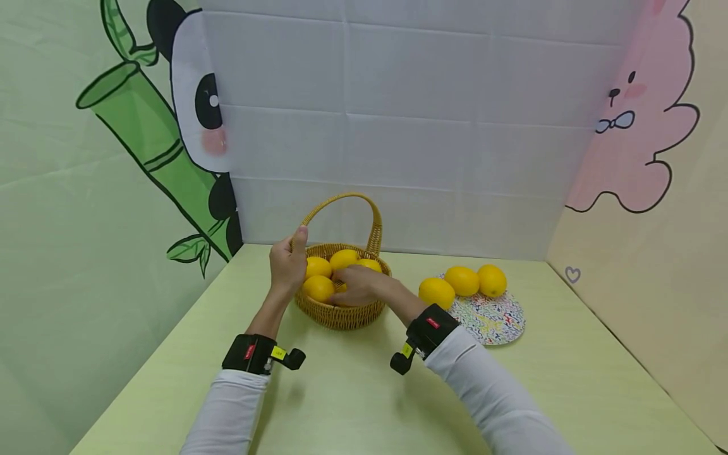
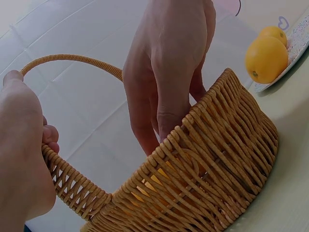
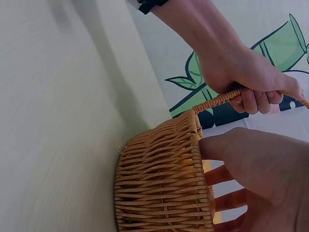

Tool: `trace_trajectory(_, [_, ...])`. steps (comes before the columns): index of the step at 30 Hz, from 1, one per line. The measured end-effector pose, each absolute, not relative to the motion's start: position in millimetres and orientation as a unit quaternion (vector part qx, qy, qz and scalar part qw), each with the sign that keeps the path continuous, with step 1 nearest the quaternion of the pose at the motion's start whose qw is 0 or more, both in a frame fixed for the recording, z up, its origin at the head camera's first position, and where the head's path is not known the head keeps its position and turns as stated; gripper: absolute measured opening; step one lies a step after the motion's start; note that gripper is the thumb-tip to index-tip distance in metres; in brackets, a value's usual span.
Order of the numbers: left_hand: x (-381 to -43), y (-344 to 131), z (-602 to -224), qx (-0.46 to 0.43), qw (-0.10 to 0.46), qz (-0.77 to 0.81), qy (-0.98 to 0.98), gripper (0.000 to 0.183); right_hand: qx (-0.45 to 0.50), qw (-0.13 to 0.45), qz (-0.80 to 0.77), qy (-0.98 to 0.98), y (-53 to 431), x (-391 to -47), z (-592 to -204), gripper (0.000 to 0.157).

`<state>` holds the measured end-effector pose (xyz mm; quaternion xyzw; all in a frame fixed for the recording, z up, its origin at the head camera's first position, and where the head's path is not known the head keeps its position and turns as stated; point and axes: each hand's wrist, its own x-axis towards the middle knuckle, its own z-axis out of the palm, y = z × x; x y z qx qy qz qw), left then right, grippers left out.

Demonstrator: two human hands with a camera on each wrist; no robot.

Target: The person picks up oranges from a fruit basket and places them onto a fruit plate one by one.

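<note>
- Two hands at one wicker basket (image 1: 341, 318), head view. Left grip (image 1: 288, 265) closed round the left side of its arched handle (image 1: 351, 195), thumb uppermost.
- Same view: right grip (image 1: 359, 285) down inside the basket, just right of the left grip, among yellow lemons (image 1: 318, 288). Fingertips hidden; whether it clasps a lemon or is released, cannot tell.
- Same view: basket lemons lie left of the right grip and just beyond it, bunched within the rim.
- Same view: speckled plate (image 1: 491, 322) right of the right grip, past its forearm. Three more lemons (image 1: 462, 280) along the plate's left and far edges, one nearer the right grip, two side by side farther off.
- Same view: pale surface (image 1: 341, 392) below both grips, bearing basket and plate. Black wristband (image 1: 250, 352) behind each grip, at the end of a white sleeve.
- Left wrist view: left grip clenched on the handle. Right grip, beside it, points fingers down over the rim; tips behind the weave. Yellow shows through gaps below those fingers.
- Right wrist view: right grip's thumb at the rim, fingers spaced apart and reaching inside. Left grip above in frame, fingers curled round the handle.
</note>
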<state>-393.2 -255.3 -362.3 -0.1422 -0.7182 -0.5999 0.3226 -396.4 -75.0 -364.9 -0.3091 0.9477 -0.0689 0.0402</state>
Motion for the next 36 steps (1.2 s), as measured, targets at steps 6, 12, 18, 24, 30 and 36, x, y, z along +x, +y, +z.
trace_trajectory(6, [-391.1,-255.2,-361.3,-0.138,0.323,-0.598,-0.720,0.057,-0.270,0.066,-0.041,0.960,-80.0,-398.4,-366.1,0.037])
trace_trajectory(12, [-392.7,-256.5,-363.6,-0.139,0.320,-0.598,-0.721,0.057,-0.231,0.092,-0.023,0.968,-83.4,-400.2,-368.7,0.036])
trace_trajectory(18, [-394.5,-257.0,-364.9,-0.142,0.321,-0.591,-0.726,0.057,-0.217,0.096,-0.016,0.971,-84.2,-402.9,-369.7,0.041])
trace_trajectory(24, [-393.0,-256.8,-363.7,-0.143,0.327,-0.590,-0.724,0.057,-0.217,0.087,-0.025,0.972,-84.1,-404.1,-369.1,0.034])
trace_trajectory(30, [-412.8,-260.0,-376.8,-0.135,0.323,-0.592,-0.726,0.058,-0.223,0.079,-0.034,0.971,-82.3,-403.3,-367.8,0.033])
trace_trajectory(36, [-427.3,-264.9,-385.6,-0.139,0.327,-0.586,-0.728,0.060,-0.242,0.060,-0.051,0.967,-78.3,-403.7,-365.3,0.030])
